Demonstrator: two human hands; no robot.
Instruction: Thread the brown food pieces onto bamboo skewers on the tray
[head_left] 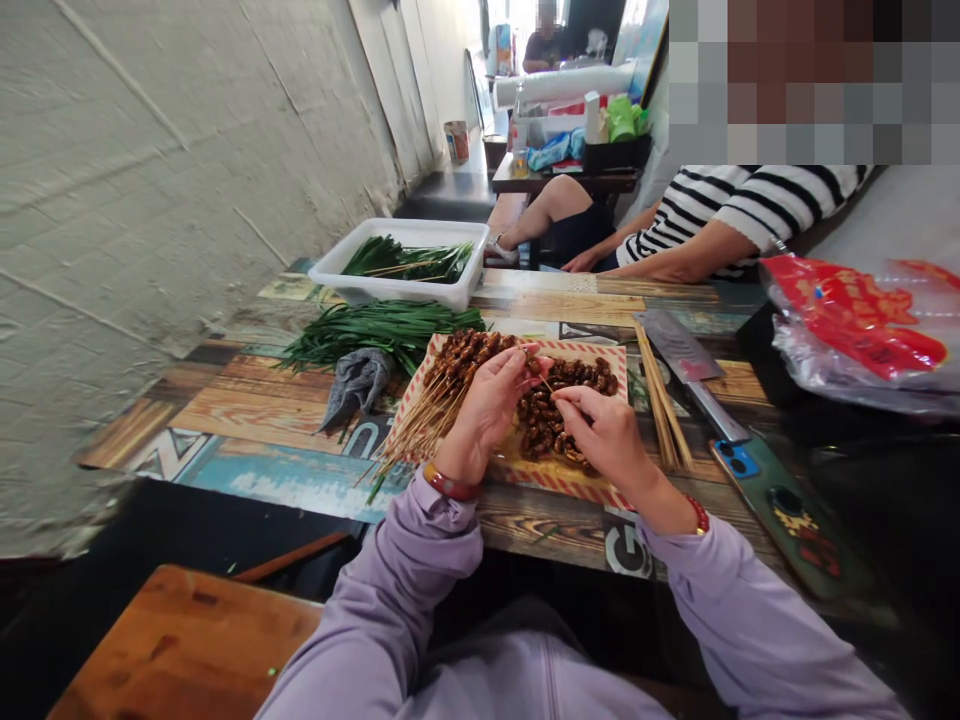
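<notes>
A red-and-white rimmed tray [420, 385] lies on the table with finished skewers of small brown pieces [457, 365] on its left and a loose pile of brown pieces [581, 378] on its right. My left hand [491, 405] pinches a brown piece above the tray's middle. My right hand [607, 430] is closed on a thin bamboo skewer [545, 382] whose tip points at that piece. Both hands hover just over the pile.
Green chives [375, 330] and a grey cloth [360, 380] lie left of the tray. A white tub [397, 285] of chives stands behind. Bare skewers [660, 400], a cleaver [686, 365] and a phone [780, 505] lie right. A person in stripes sits opposite.
</notes>
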